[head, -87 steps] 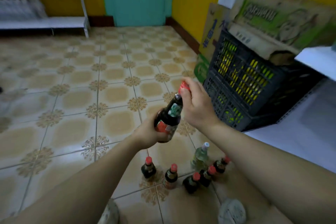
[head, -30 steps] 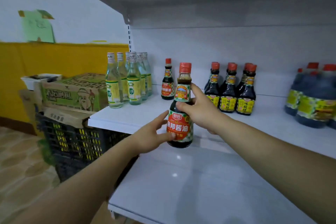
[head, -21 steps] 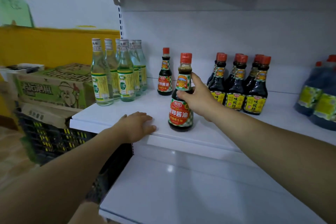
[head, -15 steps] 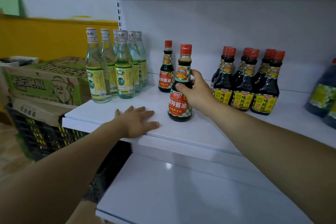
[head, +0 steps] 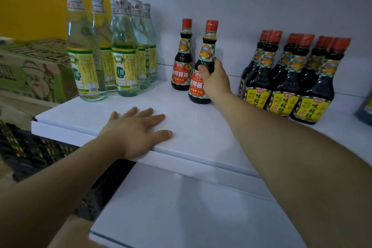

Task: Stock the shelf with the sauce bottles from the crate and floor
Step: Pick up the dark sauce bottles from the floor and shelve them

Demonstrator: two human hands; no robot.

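Note:
A dark soy sauce bottle [head: 203,62] with a red cap and red label stands upright on the white shelf [head: 193,125]. My right hand [head: 216,78] is wrapped around its middle from the right. Just behind and left of it stands a matching soy sauce bottle [head: 182,60], close beside it. My left hand [head: 134,131] lies flat on the shelf near its front edge, fingers spread, holding nothing.
Several clear vinegar bottles [head: 100,50] with yellow-green labels fill the shelf's left end. A cluster of dark bottles with yellow labels [head: 289,78] stands at the right. A black crate [head: 30,153] and a cardboard box [head: 30,68] sit left of the shelf. A lower shelf [head: 191,211] juts out below.
My right hand has pushed the bottle back along the shelf until it stands next to the matching bottle. My left hand let go of it earlier and now rests flat on the shelf.

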